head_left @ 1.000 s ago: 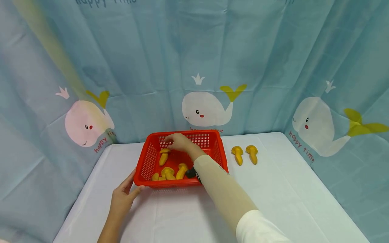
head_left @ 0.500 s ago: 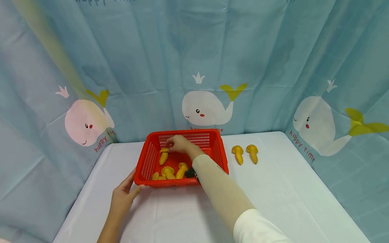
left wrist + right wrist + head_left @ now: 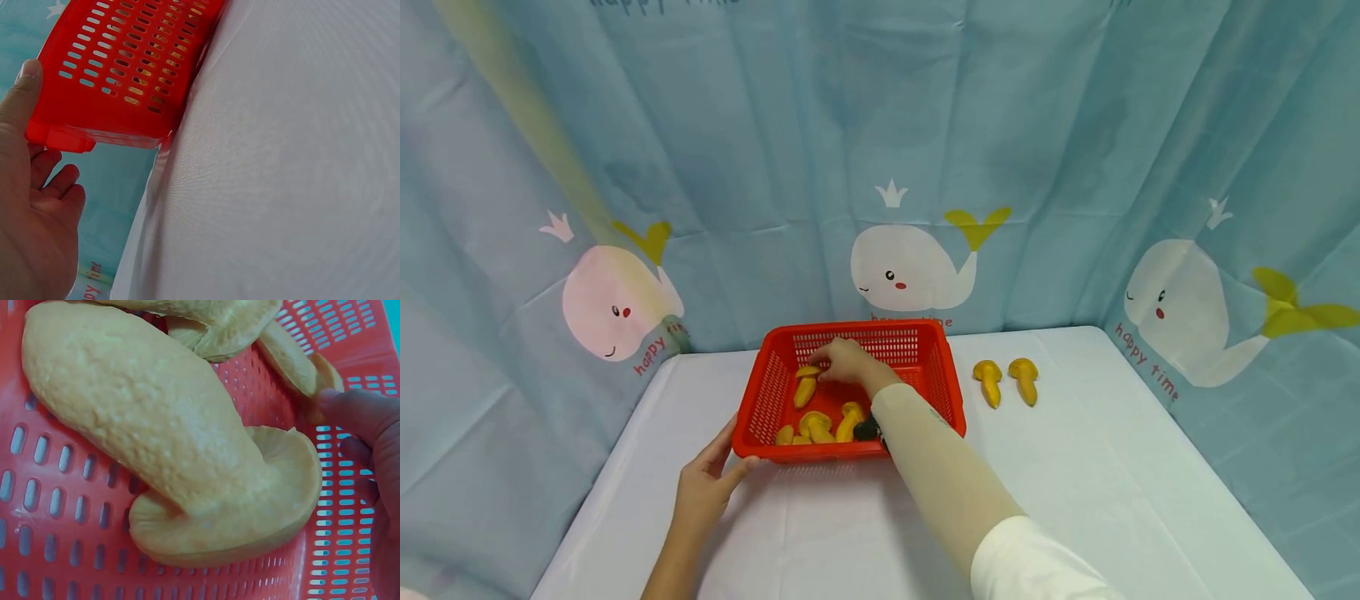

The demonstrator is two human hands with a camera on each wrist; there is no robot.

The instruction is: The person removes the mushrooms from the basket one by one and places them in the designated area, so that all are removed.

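Note:
My left hand (image 3: pixel 703 487) holds the near left corner of a red plastic basket (image 3: pixel 827 451). In the left wrist view my thumb lies against the basket's outer wall (image 3: pixel 112 115) and my fingers bend below its rim. Inside the basket, my right hand (image 3: pixel 847 364) pinches the cap of a yellow mushroom (image 3: pixel 805 392) near the far left corner. The right wrist view has my thumb on that mushroom (image 3: pixel 290 359); the fingertip behind the cap is hidden. A larger-looking mushroom (image 3: pixel 156 425) fills the foreground there.
Several yellow mushrooms (image 3: pixel 817 427) lie along the basket's near side, beside a dark object (image 3: pixel 867 428) partly under my right forearm. Two more mushrooms, a left one (image 3: pixel 988 383) and a right one (image 3: pixel 1025 382), lie on the white tablecloth (image 3: pixel 1097 467). A blue whale-print curtain (image 3: pixel 775 275) stands behind.
My right hand has lowered slightly, its fingers drawing in toward the mushroom's cap. The forearm has shifted a little left. My left hand stays at the basket's corner.

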